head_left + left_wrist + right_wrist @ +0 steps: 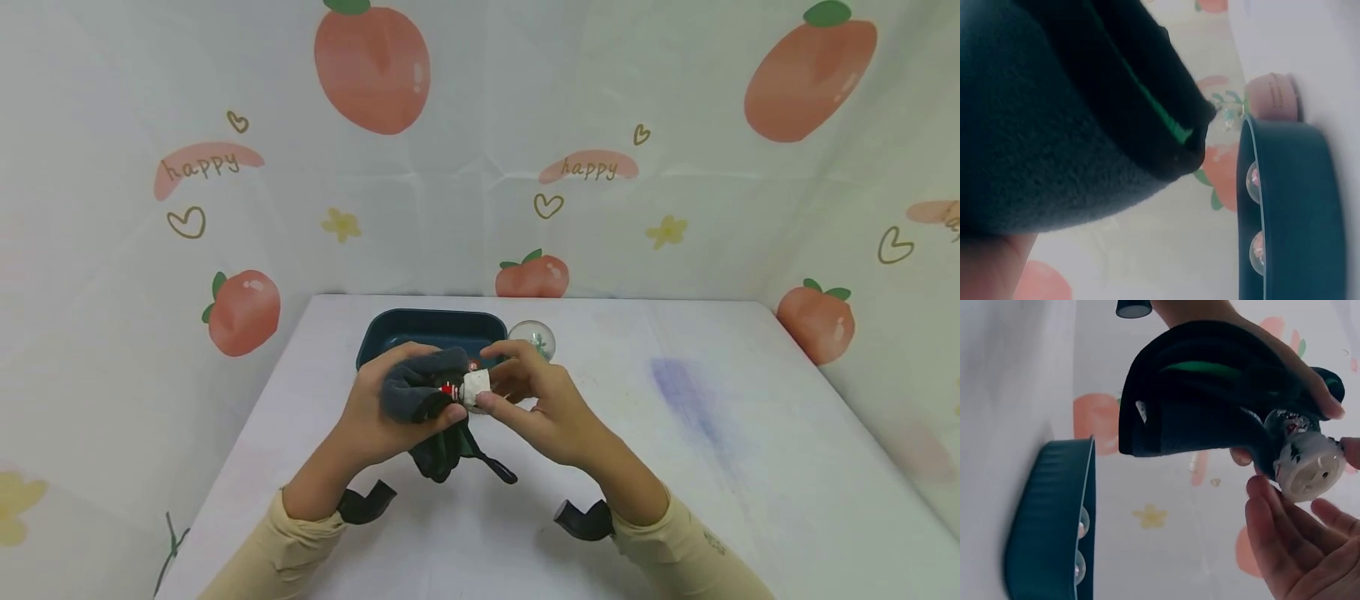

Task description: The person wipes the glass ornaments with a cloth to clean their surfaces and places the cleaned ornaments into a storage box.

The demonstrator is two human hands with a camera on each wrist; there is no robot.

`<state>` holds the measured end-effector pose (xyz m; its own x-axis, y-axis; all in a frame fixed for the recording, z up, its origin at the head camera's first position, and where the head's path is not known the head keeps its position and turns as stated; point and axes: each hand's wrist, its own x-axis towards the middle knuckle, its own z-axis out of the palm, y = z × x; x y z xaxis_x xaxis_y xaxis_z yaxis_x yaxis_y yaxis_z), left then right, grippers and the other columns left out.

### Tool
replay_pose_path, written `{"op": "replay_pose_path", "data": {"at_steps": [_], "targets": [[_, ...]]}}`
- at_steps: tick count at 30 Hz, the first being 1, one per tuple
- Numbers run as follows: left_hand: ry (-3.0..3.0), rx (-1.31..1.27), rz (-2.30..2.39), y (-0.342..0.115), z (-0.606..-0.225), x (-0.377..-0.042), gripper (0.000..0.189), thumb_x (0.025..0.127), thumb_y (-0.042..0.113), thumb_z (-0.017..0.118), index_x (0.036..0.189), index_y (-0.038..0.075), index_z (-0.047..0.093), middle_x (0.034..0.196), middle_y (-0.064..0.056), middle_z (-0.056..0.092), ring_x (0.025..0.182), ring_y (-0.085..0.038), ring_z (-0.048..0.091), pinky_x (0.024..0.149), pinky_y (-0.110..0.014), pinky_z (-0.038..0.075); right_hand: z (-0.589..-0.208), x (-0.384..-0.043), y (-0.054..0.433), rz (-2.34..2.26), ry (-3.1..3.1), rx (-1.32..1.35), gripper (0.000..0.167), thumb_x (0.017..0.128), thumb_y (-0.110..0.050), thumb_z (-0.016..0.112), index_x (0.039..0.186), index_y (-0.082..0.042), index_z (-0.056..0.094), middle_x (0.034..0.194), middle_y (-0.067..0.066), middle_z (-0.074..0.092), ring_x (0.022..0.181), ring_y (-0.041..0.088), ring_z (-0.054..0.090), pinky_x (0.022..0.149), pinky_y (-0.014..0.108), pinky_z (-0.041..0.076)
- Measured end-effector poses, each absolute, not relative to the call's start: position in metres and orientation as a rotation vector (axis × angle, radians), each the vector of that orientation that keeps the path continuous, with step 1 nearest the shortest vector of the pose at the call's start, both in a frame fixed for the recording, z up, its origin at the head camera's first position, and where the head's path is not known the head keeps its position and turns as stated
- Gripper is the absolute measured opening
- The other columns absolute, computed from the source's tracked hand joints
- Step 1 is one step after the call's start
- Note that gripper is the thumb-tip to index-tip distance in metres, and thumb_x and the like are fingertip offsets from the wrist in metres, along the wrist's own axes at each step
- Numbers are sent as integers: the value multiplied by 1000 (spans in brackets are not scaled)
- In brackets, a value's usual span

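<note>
My left hand [367, 417] grips a dark blue-grey plush cloth [405, 390] with a black edging, green inner side and a hanging loop. The cloth lies folded about the glass of a small snow globe [1311, 465]. The globe is tipped sideways, its white base [476, 387] facing right. My right hand [551, 406] holds that base between thumb and fingers. In the right wrist view its hollow underside shows, and bits of red and silver glint in the glass. Both hands are raised above the table, in front of a dark teal tray [442, 321].
Inside the tray sit clear globes [1258, 253], seen from the side in both wrist views. Another snow globe [534, 339] with a pink base [1272, 97] stands against the tray's right end. A white sheet printed with peaches hangs behind the white table [675, 517].
</note>
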<state>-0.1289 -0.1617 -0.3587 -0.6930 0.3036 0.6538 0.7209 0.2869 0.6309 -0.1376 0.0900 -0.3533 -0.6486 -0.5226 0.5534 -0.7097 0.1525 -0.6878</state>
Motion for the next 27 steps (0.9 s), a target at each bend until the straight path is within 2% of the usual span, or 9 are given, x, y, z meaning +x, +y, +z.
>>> {"op": "replay_pose_path", "data": {"at_steps": [5,8,12,15,18,21,25,27], "targets": [[-2141,-902,-1409,-162,-359,-129,61,70,4,98,124,12,69,112,-2,76,101,-16,72,91,-31,60,-355,-142,89,1452,-2077,1311,61,82,-1,89,134,-5,58,129,12,71,109,18,71,83,33,65],[-2132,-898,-1416,-163,-359,-130,61,70,4,97,124,11,70,112,-3,77,101,-16,72,91,-29,59,-356,-144,89,1409,-1941,1384,62,75,5,91,129,-2,61,130,17,67,115,22,68,86,34,65],[-2132,-906,-1403,-163,-358,-130,61,71,3,96,125,10,70,112,-4,77,100,-15,72,88,-28,59,-356,-143,88,1401,-1927,1382,58,77,8,89,127,-1,61,120,15,73,102,19,72,81,33,65],[-2144,-924,-1393,-162,-359,-129,60,71,5,97,124,11,69,112,-3,77,99,-14,72,86,-30,60,-355,-141,90,1430,-2020,1323,58,82,5,87,131,-3,57,107,11,78,89,15,75,75,30,65],[-2153,-945,-1388,-162,-361,-130,59,72,7,97,124,13,69,112,-2,76,99,-14,72,85,-31,61,-354,-139,91,1464,-2099,1256,53,88,3,82,133,-7,54,97,9,80,83,14,76,69,29,64],[-2138,-953,-1397,-162,-362,-130,60,71,5,97,124,12,69,111,-3,76,98,-15,72,86,-31,61,-354,-139,92,1485,-2080,1268,56,85,1,85,133,-7,56,104,9,79,86,14,76,69,29,64],[-2117,-936,-1409,-162,-361,-131,61,70,2,97,124,10,69,111,-4,77,99,-15,71,89,-29,60,-354,-142,90,1447,-1947,1376,64,76,1,92,131,-2,60,119,13,73,96,17,73,75,33,65],[-2115,-926,-1417,-162,-360,-131,61,70,2,97,124,10,69,112,-4,77,100,-15,71,89,-28,59,-355,-143,89,1419,-1903,1403,63,75,2,93,129,0,62,121,14,71,98,18,73,78,34,65]]}}
